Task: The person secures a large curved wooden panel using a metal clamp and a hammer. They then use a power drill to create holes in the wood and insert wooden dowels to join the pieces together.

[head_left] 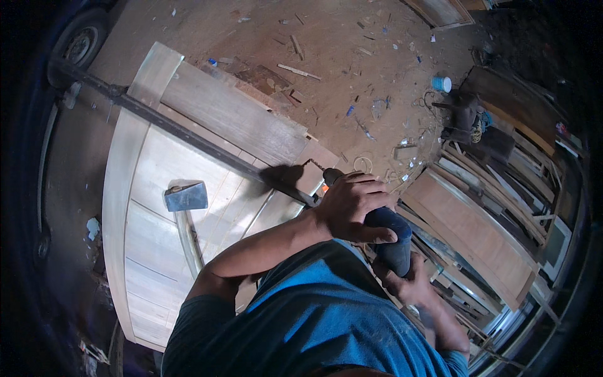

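Gripping a power drill, left hand curled atop and right hand wrapped behind seemingly align its bit over a wooden panel; firm, steady pressure appears called for.

floor: brown, littered | right: stacked timber | upper left: wheel | light: uneven

A hammer lies on the panel, left of the drill, with boards farther right.
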`<state>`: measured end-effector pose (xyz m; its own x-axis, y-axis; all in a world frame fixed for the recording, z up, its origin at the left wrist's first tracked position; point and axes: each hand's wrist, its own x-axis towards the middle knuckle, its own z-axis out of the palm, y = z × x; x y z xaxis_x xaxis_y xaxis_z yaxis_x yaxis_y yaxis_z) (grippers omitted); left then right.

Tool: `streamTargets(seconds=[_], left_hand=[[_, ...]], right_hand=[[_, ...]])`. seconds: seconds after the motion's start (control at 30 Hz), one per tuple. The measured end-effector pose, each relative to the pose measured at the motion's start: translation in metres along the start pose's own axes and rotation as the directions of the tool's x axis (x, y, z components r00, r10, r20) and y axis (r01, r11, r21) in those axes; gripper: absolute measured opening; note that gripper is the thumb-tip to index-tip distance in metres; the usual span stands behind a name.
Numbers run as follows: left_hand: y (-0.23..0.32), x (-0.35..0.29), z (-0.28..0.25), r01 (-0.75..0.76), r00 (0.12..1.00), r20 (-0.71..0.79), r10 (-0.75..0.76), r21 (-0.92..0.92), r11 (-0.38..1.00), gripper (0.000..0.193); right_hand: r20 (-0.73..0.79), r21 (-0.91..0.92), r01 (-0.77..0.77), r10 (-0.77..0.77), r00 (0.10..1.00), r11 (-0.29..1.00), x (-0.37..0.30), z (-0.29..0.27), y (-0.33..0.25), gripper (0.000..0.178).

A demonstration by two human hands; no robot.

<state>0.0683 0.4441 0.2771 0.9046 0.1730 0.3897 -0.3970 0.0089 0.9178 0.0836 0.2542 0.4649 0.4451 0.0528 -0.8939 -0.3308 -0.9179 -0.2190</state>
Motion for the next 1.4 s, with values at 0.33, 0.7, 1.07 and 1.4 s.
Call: streamTargets(seconds=[0.33, 0.7, 1.07, 1.4], left_hand=[[0.009, 0.001, -0.002, -0.005, 0.999, 0.045, 0.005, 0.004, 1.0, 0.081], [0.004, 0.003, -0.001, -0.034, 0.999, -0.011, 0.034, -0.013, 0.999, 0.079], [0.005, 0.0, -0.004, 0.0, 1.0, 0.028, -0.001, 0.034, 0.999, 0.08], [0.004, -0.002, -0.004, 0.019, 1.0, -0.013, -0.019, 0.008, 1.0, 0.077]], right_hand=[[0.029, 0.03, 0.051, -0.052, 0.998, 0.998, -0.007, 0.006, -0.011, 0.033], [-0.007, 0.016, 0.02, -0.02, 1.0, 1.0, -0.007, 0.008, -0.033, 0.031], [-0.018, -0.03, 0.077, -0.078, 0.997, 0.997, -0.008, 0.006, -0.041, 0.036], [-0.011, -0.014, -0.004, 0.004, 1.0, 1.0, -0.008, 0.002, -0.047, 0.036]])
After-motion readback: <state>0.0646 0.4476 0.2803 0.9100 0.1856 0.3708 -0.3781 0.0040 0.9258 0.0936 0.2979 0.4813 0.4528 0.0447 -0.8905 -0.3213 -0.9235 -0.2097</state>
